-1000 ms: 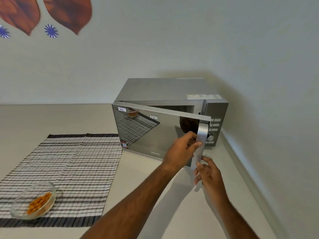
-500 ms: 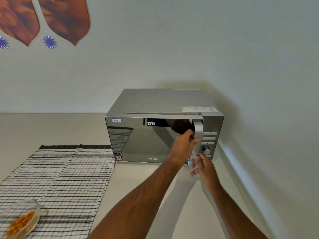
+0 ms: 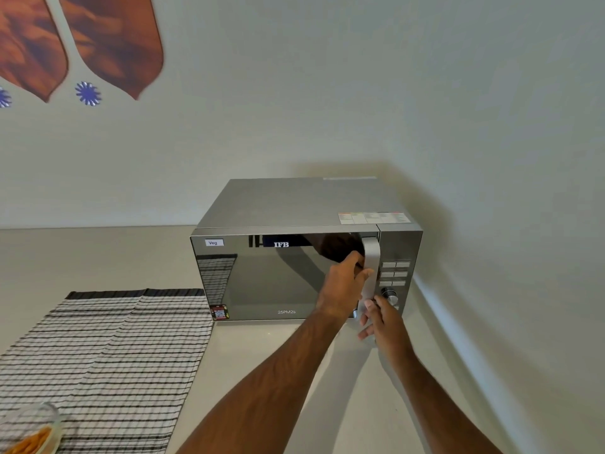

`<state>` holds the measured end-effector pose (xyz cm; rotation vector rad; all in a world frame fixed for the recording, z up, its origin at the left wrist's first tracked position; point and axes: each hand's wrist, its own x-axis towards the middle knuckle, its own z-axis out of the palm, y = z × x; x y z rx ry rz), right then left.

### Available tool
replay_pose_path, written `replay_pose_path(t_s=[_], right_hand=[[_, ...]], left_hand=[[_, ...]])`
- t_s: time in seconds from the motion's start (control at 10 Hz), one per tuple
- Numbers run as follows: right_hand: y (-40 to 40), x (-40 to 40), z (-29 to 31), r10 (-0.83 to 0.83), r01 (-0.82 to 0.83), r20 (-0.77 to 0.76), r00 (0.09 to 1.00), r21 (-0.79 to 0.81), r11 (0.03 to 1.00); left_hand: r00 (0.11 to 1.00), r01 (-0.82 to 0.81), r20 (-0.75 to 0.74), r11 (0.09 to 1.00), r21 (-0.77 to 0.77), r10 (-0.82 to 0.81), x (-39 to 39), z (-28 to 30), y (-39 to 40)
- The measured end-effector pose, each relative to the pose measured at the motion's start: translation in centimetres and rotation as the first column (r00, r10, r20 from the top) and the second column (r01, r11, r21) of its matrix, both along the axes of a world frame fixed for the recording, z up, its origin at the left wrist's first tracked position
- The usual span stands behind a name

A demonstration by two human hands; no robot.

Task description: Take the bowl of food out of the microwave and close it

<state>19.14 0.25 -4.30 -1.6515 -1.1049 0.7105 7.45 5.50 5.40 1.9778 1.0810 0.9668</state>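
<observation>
Glass bowl holding orange food sits on the striped cloth, well left of both hands. Microwave door is flush. Left hand grasps the handle; right hand touches its base, fingers loose.

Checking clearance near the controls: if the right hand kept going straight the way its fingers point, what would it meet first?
Probably the door handle's lower end, which the right hand's fingertips already seem to touch.

Soft, even daylight w/ no harsh glare. Microwave throws a broad shadow onto the wall behind and to its right. Mirror door reflects the cloth. Wall decor motion-blurred; wide-angle bending at edges.
</observation>
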Motion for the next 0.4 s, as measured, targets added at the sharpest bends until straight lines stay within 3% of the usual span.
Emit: replay_pose_path(t_s=[0.3,0.4], right_hand=[[-1.3,-1.0,-0.9,-0.056,0.056,-0.001,0.998,0.009,0.998],[-3.4,-2.3,-2.7,-0.082,0.089,0.171,0.982,-0.038,0.995]], left_hand=[[0.999,0.014,-0.031,0.999,0.042,-0.013,-2.0,-3.3,-1.1],[0.969,-0.064,-0.233,0.994,0.087,0.083,-5.5,-6.6,-2.2]])
